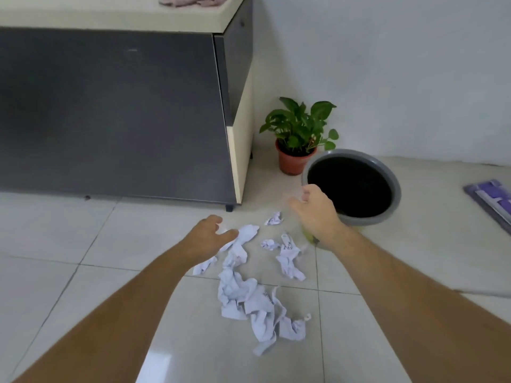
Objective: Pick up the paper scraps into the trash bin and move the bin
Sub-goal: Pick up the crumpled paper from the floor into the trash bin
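Observation:
Several crumpled white paper scraps lie on the tiled floor: a large pile (249,299), a torn strip (290,258) and small bits (273,218). My left hand (207,236) reaches down at the pile's far end, its thumb and fingers pinching a paper scrap (244,233). My right hand (318,211) hovers, blurred, with curled fingers beside the near left rim of the trash bin (396,194). The bin is round, grey-rimmed and black inside, and stands just right of the scraps. Whether the right hand holds anything is unclear.
A potted green plant (298,134) stands right behind the bin, by the corner of a dark grey cabinet (110,106). A purple mop head (492,200) lies on the floor at the far right. A white wall runs behind.

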Available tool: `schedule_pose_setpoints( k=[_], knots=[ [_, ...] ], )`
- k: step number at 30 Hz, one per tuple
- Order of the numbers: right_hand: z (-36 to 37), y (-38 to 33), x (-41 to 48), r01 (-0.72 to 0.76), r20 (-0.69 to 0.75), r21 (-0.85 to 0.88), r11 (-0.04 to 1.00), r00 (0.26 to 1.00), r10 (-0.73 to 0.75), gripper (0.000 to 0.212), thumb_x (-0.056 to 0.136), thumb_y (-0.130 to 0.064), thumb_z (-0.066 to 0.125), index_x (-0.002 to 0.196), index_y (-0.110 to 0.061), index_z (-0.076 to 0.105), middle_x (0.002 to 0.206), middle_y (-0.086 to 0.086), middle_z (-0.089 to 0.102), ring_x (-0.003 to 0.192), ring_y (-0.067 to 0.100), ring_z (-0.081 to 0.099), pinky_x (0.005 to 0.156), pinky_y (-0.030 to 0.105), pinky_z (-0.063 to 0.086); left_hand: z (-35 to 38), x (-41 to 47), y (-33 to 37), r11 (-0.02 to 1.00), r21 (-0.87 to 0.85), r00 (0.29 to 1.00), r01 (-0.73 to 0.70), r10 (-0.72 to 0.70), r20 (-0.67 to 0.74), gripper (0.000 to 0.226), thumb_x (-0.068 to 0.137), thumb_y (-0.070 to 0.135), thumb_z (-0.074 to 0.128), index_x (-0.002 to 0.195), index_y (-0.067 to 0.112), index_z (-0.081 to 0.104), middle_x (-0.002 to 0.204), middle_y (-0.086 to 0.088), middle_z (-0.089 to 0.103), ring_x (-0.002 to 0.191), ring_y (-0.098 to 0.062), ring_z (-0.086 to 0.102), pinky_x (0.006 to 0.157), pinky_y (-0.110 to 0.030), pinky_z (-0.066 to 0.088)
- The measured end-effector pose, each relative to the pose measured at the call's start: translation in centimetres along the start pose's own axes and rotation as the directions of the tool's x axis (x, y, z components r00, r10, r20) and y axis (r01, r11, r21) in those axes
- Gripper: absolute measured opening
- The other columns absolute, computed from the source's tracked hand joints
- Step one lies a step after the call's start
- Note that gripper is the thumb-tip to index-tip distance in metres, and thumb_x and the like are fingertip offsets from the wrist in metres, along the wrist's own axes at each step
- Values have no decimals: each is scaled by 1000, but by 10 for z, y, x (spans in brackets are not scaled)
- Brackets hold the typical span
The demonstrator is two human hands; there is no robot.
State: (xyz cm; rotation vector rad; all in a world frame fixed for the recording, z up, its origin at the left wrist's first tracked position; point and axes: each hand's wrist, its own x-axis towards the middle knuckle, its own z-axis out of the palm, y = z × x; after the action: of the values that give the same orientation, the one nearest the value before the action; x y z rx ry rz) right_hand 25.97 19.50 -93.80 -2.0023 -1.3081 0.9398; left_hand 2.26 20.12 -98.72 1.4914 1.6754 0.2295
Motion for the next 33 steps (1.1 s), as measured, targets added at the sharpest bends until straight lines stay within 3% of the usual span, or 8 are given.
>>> schedule_pose_setpoints(
  k=[2, 8, 11, 13, 19, 26, 29, 33],
  knots=[
    [2, 17, -2, -35, -32, -1, 999, 999, 35, 56, 91, -29, 60, 138, -7, 41, 130, 10, 55, 93, 17, 48, 76, 26, 36, 11, 5, -10, 1000, 21, 1000, -11, 11, 5, 67, 83, 52, 60, 138, 19, 41, 138, -5, 48, 106, -18, 51, 86, -30, 37],
    [12, 56, -6, -131, -69, -10, 991, 989, 130, 45, 90, -29, 61, 127, -6, 49, 112, 13, 60, 86, 18, 48, 78, 29, 39, 39, 9, -30, 998, 3, 997, -65, 65, 49, 39, 83, 41, 66, 116, 26, 50, 112, 6, 50, 87, -1, 54, 66, -16, 39],
    [23, 76, -3, -165, -62, -29, 986, 985, 163, 20, 89, -28, 58, 98, -13, 49, 90, 12, 53, 78, 22, 47, 72, 34, 41, 52, 14, -43, 999, 17, 996, -37, 35, 79, 54, 83, 46, 66, 129, 26, 46, 122, 2, 47, 109, -15, 54, 84, -29, 43],
    [28, 90, -2, -190, -50, -31, 981, 981, 189, 22, 89, -27, 57, 89, -9, 45, 89, 11, 49, 78, 22, 45, 72, 35, 40, 59, 15, -51, 999, 36, 995, -20, 16, 94, 61, 82, 50, 65, 134, 27, 43, 124, 3, 45, 118, -20, 50, 93, -35, 43],
    [16, 121, -2, -223, -47, 9, 975, 974, 224, 36, 89, -25, 58, 120, -7, 57, 115, 12, 62, 99, 32, 61, 83, 37, 50, 67, 22, -57, 999, 48, 995, -24, 19, 96, 60, 83, 50, 64, 134, 24, 43, 130, -3, 47, 109, -15, 48, 92, -33, 42],
    [21, 161, 0, -256, -93, 67, 964, 961, 262, 44, 88, -27, 61, 128, -10, 52, 128, 12, 57, 108, 25, 55, 83, 26, 36, 90, 26, -65, 997, 63, 993, -39, 31, 117, 73, 79, 48, 69, 140, 23, 38, 139, -5, 43, 125, -22, 46, 98, -32, 40],
    [42, 181, 0, -320, -78, 64, 945, 943, 325, 57, 86, -28, 64, 137, -10, 44, 134, 18, 52, 119, 30, 54, 91, 32, 42, 108, 29, -82, 983, 151, 987, -103, 81, 142, 78, 76, 49, 72, 141, 25, 35, 137, -2, 43, 126, -18, 42, 101, -31, 38],
    [81, 200, -6, -322, -39, -30, 946, 946, 321, 63, 83, -31, 67, 138, -10, 42, 131, 14, 48, 113, 28, 56, 96, 36, 46, 134, 37, -105, 922, 336, 971, -193, 132, 197, 90, 66, 52, 71, 143, 36, 29, 150, 4, 25, 134, -20, 28, 105, -42, 40]
  ],
)
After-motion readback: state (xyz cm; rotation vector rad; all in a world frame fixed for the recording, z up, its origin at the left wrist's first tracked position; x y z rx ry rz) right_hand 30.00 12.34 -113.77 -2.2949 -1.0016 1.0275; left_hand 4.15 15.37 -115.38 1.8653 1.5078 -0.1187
